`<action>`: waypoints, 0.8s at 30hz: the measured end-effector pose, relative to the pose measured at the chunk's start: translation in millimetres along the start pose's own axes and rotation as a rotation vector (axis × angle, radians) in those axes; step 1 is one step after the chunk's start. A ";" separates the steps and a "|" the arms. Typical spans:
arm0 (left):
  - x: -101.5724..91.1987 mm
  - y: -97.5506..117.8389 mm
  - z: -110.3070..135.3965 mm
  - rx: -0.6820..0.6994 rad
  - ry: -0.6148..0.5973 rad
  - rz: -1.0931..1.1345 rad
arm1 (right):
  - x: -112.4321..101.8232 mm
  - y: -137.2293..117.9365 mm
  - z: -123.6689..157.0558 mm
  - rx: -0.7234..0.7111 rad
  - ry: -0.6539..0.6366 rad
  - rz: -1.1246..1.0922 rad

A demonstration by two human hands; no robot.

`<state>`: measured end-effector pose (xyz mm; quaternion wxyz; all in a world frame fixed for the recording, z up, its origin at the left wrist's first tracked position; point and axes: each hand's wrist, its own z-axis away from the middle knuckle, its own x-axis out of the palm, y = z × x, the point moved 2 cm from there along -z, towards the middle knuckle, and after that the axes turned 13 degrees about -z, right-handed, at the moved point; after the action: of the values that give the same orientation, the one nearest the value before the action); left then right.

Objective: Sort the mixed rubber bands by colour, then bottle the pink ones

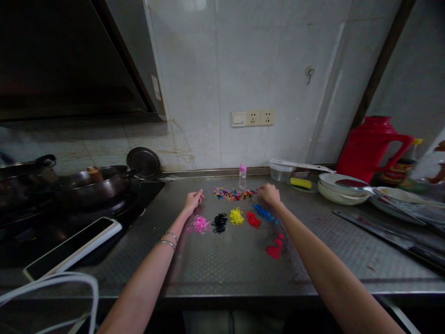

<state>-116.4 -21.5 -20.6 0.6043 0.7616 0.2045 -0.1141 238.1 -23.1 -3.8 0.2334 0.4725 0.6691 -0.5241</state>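
Note:
Small elastic bands lie on the metal counter. A mixed multicoloured pile (233, 194) stretches between my hands. Nearer me are sorted heaps: pink bands (199, 224), black bands (219, 223), yellow bands (237, 216), red bands (253, 220) and blue bands (264, 213). My left hand (193, 202) is left of the mixed pile, its fingers partly stretched out and nothing visible in them. At the pile's right end, my right hand (270, 193) has its fingertips pinched together; whatever they hold is too small to make out. Behind the pile stands a small clear bottle with a pink cap (242, 177).
Red heart shapes (276, 248) lie near my right forearm. To the right are a yellow sponge (301, 183), stacked bowls (342, 195), a long knife (378, 234) and a red thermos jug (368, 148). A white device (74, 248) and a pan (93, 188) are left.

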 end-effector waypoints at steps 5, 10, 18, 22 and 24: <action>0.9 -1.8 -2.1 0.001 0.006 -0.010 | -5.6 -6.5 -3.0 -0.002 -0.007 -0.127; 1.5 -2.1 -2.7 -0.002 -0.001 -0.006 | -3.6 -26.7 6.4 -0.149 -0.061 -0.313; 0.6 -1.1 -1.7 0.014 0.003 -0.022 | 6.0 -86.9 55.6 -0.548 -0.265 -0.517; 0.2 -0.4 -0.6 0.025 0.004 -0.034 | 11.4 -114.0 78.6 -0.678 -0.347 -0.480; 0.2 -0.6 -0.3 0.035 -0.001 -0.034 | 13.1 -124.6 87.9 -0.745 -0.392 -0.447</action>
<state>-116.5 -21.0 -21.1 0.5888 0.7685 0.2152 -0.1282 107.0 -99.5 15.5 0.3901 0.0932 0.8402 -0.3650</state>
